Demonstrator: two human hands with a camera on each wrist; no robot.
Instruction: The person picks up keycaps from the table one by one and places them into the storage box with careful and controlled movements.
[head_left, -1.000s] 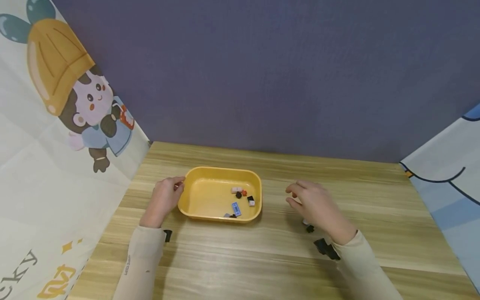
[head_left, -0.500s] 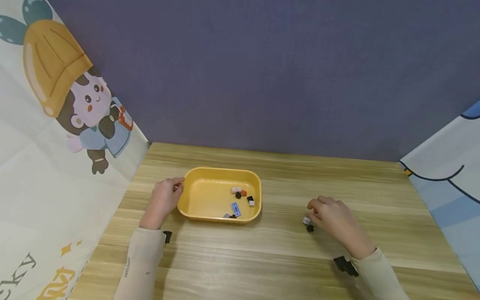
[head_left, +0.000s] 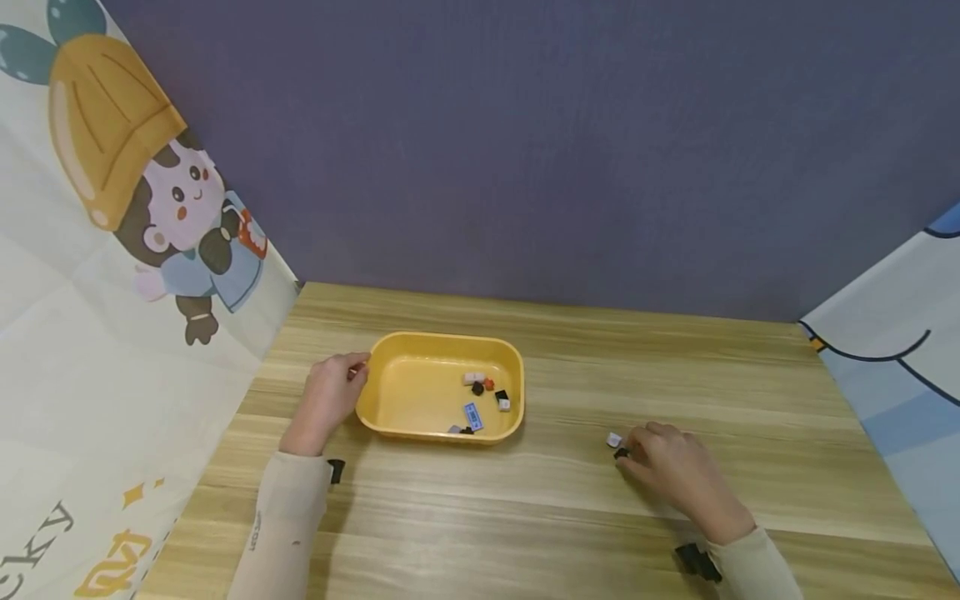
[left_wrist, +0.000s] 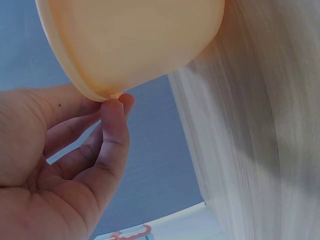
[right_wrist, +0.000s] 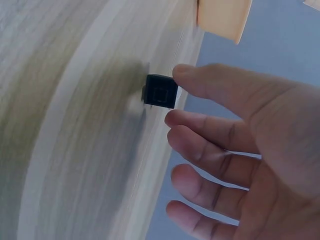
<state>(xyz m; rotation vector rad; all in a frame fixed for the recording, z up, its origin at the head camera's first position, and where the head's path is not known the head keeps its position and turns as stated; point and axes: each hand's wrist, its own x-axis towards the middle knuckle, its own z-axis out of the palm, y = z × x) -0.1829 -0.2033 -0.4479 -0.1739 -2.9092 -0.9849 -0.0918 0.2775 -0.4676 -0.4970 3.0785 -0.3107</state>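
Head view: my left hand [head_left: 327, 398] has curled fingers on the left rim of the yellow tray [head_left: 441, 397], which sits on the wooden table [head_left: 525, 500] with a few small bricks inside. My right hand [head_left: 671, 471] is down by a black brick [head_left: 621, 454], a white brick [head_left: 614, 439] just beside it.

Left wrist view: my fingertips [left_wrist: 114, 107] pinch the tray's edge [left_wrist: 95, 90].

Right wrist view: fingers loosely extended, thumb tip touching the black brick [right_wrist: 160, 91]; not gripping it yet.
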